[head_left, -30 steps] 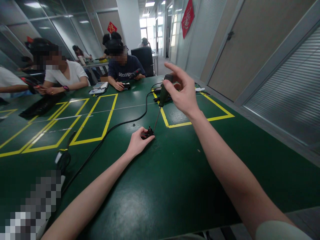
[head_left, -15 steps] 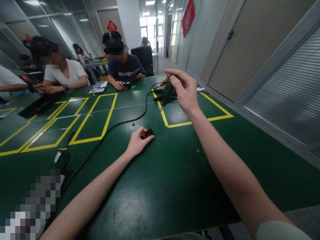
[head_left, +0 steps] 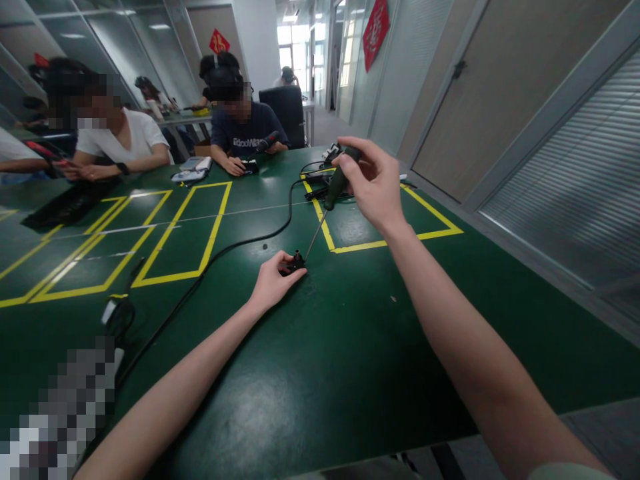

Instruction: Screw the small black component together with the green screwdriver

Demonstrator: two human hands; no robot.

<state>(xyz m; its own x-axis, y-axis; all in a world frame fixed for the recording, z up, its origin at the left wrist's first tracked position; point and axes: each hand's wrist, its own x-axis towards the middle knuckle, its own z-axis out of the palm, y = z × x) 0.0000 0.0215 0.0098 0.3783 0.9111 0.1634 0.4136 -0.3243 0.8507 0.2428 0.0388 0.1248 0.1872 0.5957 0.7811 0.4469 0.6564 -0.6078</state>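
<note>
Centrally, small black part (head_left: pixel 295 261) pinned on desk (head_left: pixel 350 347) by left hand (head_left: pixel 273 283) fingertips; screwdriver (head_left: pixel 327 200) gripped by right hand (head_left: pixel 375 187), shaft slanted down-left, tip on part.

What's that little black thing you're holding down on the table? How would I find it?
Start on the big green table and find the yellow tape box nearest the right hand. Just in front of its near corner, the left hand pins a small black part. It is the only thing the screwdriver tip touches, unlike the long black cable nearby.

small part (head_left: pixel 294 263) half under fingers
</note>
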